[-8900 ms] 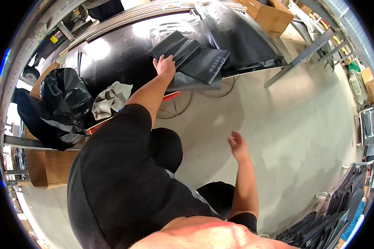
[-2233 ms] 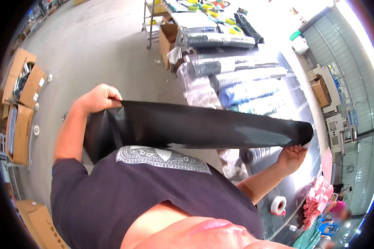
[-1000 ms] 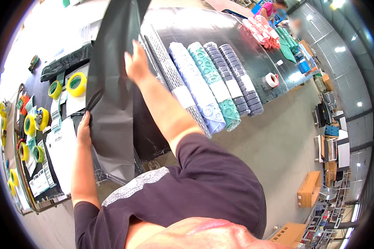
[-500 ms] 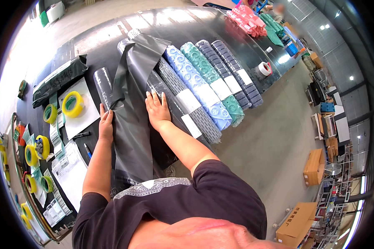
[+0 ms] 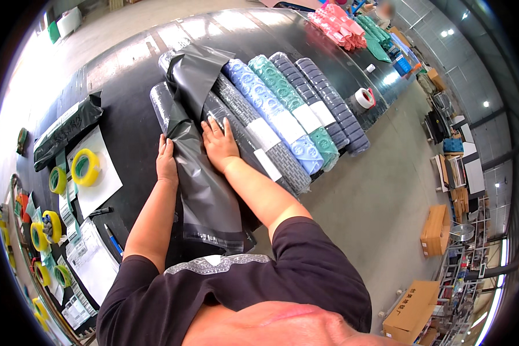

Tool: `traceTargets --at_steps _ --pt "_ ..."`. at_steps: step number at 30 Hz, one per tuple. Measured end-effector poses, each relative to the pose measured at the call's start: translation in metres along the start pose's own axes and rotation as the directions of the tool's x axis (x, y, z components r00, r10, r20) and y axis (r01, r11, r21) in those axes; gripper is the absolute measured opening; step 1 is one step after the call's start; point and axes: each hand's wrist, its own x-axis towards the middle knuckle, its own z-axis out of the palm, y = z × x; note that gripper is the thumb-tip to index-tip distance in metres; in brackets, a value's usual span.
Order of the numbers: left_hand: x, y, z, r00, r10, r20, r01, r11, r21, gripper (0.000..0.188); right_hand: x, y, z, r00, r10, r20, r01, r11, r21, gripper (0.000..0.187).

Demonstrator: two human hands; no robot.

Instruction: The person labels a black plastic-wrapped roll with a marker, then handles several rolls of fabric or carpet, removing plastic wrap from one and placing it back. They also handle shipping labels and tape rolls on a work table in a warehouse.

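A black plastic bag (image 5: 205, 184) lies loosely across a row of plastic-wrapped rolled mats. My left hand (image 5: 166, 162) presses with outstretched fingers against the bag's left side, just below a dark wrapped roll (image 5: 161, 104); its thumb is hard to see. Fingers spread, my right hand (image 5: 220, 145) rests on the bag's right edge and the dark roll (image 5: 232, 128) beside it. To the right lie a grey patterned roll (image 5: 236, 101), a blue roll (image 5: 249, 86), a green roll (image 5: 277, 81) and two navy rolls (image 5: 328, 95). White labels band several of them.
On the left of the black table (image 5: 127, 86) lie a packed black parcel (image 5: 66, 132), yellow tape rolls (image 5: 86, 167), paper sheets (image 5: 92, 256) and a blue pen (image 5: 113, 239). White tape (image 5: 363, 98) and pink rolls (image 5: 337, 29) sit farther right. Cardboard boxes (image 5: 410, 311) stand beyond the floor.
My left hand has moved right, and the leftmost dark roll now lies closer to the other rolls. The bag's lower end has shifted right too. My right hand stays nearly in place.
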Motion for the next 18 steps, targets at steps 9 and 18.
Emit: traceTargets --at_steps 9,18 --pt "-0.044 0.045 -0.052 0.994 0.025 -0.108 -0.044 0.984 -0.173 0.039 -0.036 -0.009 -0.057 0.947 0.316 0.054 -0.209 0.483 0.85 0.057" --pt "-0.016 0.093 -0.075 0.814 -0.524 0.25 0.303 0.751 0.587 0.084 -0.083 -0.071 -0.101 0.689 0.208 0.694 -0.725 0.178 0.666 0.11"
